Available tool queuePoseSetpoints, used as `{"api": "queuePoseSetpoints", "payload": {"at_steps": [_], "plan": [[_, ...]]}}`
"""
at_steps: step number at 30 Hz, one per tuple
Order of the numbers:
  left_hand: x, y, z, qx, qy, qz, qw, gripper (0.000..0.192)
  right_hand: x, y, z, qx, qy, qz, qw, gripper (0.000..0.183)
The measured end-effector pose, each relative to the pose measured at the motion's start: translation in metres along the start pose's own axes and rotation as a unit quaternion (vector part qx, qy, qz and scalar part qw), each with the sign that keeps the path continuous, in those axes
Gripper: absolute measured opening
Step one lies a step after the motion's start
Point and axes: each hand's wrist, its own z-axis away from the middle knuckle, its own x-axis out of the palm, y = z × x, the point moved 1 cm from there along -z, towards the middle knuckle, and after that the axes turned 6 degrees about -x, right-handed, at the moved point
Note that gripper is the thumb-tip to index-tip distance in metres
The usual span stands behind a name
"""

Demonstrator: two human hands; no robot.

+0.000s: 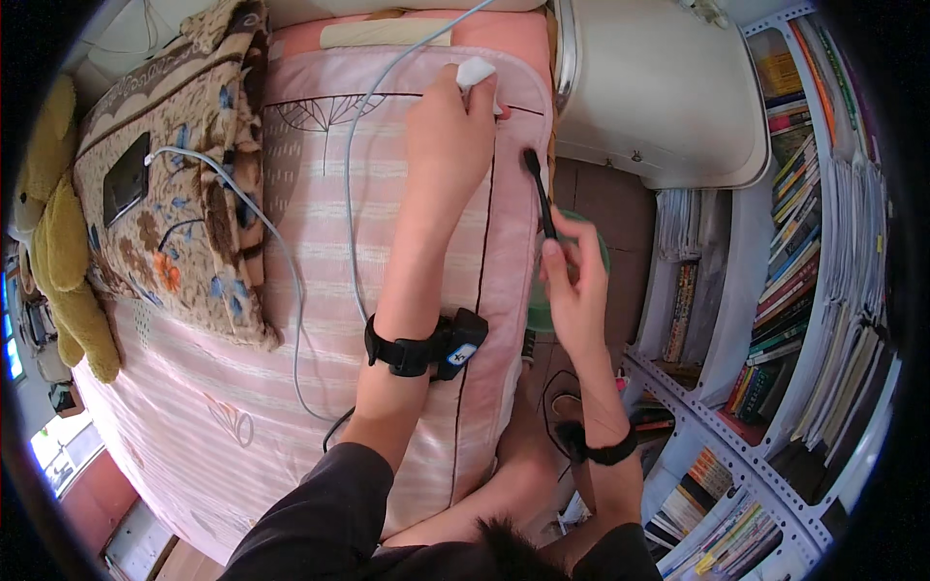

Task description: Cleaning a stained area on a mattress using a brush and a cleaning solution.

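My left hand [450, 127] is near the far right corner of the pink bed mat [414, 210]. Its fingers pinch a crumpled white tissue or cloth [476, 71]. A small pinkish spot shows beside the fingertips; what it is I cannot tell. In my right hand [581, 290] is the handle of a black brush [541, 194] shaped like a toothbrush. The bristle end points away from me, over the mat's right border; whether it touches the fabric is unclear. Below that hand, a green basin [539, 312] is partly hidden beside the bed.
At left, a phone [127, 181] lies on a patterned plush pillow or blanket [185, 254], next to a yellow plush toy [62, 261]. A pale cable [296, 290] loops across the bed. A white cabinet [661, 94] and bookshelves [763, 450] line the right side.
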Motion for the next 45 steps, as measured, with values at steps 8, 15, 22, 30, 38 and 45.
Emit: {"api": "queuePoseSetpoints", "payload": {"at_steps": [8,15,22,30,38,45], "plan": [[0.002,-0.003,0.000,-0.012,-0.013,0.022,1.000,0.031,0.008,0.012,0.026,-0.035,-0.008,0.010,0.999,0.022],[0.004,0.006,0.002,-0.001,-0.008,0.011,1.000,0.037,0.011,-0.015,-0.007,-0.036,0.047,0.098,0.993,0.021],[0.005,0.005,0.002,0.007,0.014,0.016,1.000,0.030,0.013,-0.014,0.016,-0.089,0.037,0.130,0.987,0.027],[0.001,0.008,0.003,-0.024,0.014,0.000,1.000,0.036,0.015,-0.007,0.012,-0.089,0.058,0.184,0.977,0.026],[0.003,0.001,-0.001,-0.017,0.012,0.021,1.000,0.036,0.021,-0.022,0.002,-0.025,0.047,0.153,0.987,0.026],[0.002,0.002,-0.002,-0.012,0.020,0.009,1.000,0.036,0.017,-0.011,-0.006,-0.106,0.061,0.171,0.978,0.025]]}}
